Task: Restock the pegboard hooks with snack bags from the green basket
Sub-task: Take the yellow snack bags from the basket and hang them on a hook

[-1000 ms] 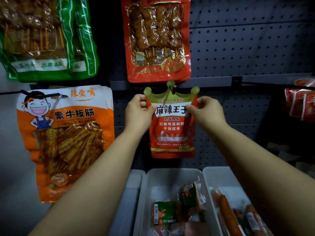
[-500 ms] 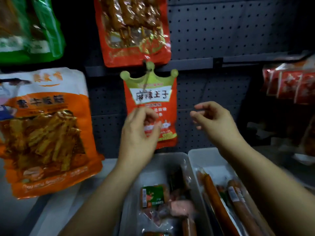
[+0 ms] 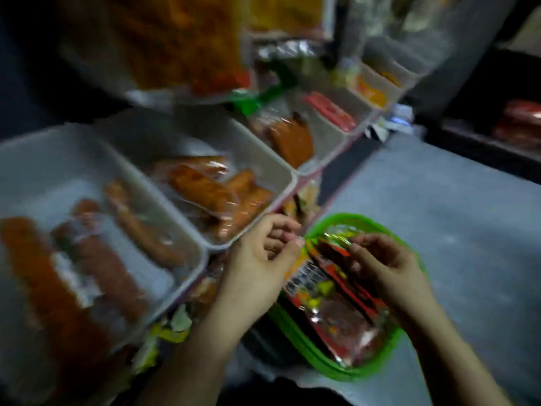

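The view is blurred by motion. A green basket [image 3: 367, 373] sits low at the centre right on a grey surface. It holds several red and yellow foil snack bags [image 3: 330, 303]. My right hand [image 3: 389, 268] is over the basket, its fingers curled round the top edge of a dark red snack bag [image 3: 336, 253]. My left hand [image 3: 260, 253] hovers at the basket's left rim with its fingers loosely curled and its thumb tip near the bags. It holds nothing that I can make out. The pegboard hooks are out of sight.
White plastic bins [image 3: 202, 253] with wrapped sausages and orange snack packs run along the left and back. Blurred orange bags [image 3: 181, 45] hang above them. Loose packets [image 3: 172, 326] lie under the bins' front edge. Grey floor [image 3: 439, 200] spreads to the right.
Both hands have left the red crown-topped bag, which hangs on its hook. The view swung down and right to the green basket, where my right hand now grips a bag.
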A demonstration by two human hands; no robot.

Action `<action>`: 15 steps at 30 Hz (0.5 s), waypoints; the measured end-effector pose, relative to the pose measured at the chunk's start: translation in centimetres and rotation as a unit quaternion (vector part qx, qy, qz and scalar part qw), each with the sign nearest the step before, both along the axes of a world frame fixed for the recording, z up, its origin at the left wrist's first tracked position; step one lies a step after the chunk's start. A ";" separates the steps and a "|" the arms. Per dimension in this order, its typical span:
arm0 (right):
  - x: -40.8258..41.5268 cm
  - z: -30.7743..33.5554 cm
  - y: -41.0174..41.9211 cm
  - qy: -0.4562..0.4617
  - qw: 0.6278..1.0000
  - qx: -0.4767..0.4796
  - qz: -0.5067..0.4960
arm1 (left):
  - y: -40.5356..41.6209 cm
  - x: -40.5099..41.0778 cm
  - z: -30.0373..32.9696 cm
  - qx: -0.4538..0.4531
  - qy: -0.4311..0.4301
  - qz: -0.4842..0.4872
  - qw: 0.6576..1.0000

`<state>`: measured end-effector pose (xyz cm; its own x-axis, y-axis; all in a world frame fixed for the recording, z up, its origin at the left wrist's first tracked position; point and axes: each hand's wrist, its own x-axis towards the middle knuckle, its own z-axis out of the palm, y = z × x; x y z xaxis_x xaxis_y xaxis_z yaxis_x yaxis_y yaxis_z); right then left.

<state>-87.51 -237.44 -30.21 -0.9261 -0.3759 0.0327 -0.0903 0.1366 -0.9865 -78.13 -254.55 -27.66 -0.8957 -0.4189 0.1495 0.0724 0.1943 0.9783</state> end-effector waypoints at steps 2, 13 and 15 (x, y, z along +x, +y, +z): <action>-2.0 -3.6 4.2 -0.013 0.995 0.081 -0.049 | 2.1 -3.0 -3.6 -0.001 -0.049 -0.034 0.998; -13.0 -15.8 6.4 0.201 0.798 0.568 0.000 | 5.0 -14.1 -19.1 -0.001 -0.273 -0.058 0.960; -14.4 -17.2 5.7 0.187 0.762 0.619 0.048 | 5.2 -15.9 -20.6 0.001 -0.298 -0.059 0.953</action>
<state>-101.86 -231.75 -47.41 -0.9054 -0.3985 -0.1461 -0.4013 0.9159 -0.0110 -94.01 -249.31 -48.27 -0.8616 -0.3103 -0.4016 -0.4755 0.2167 0.8526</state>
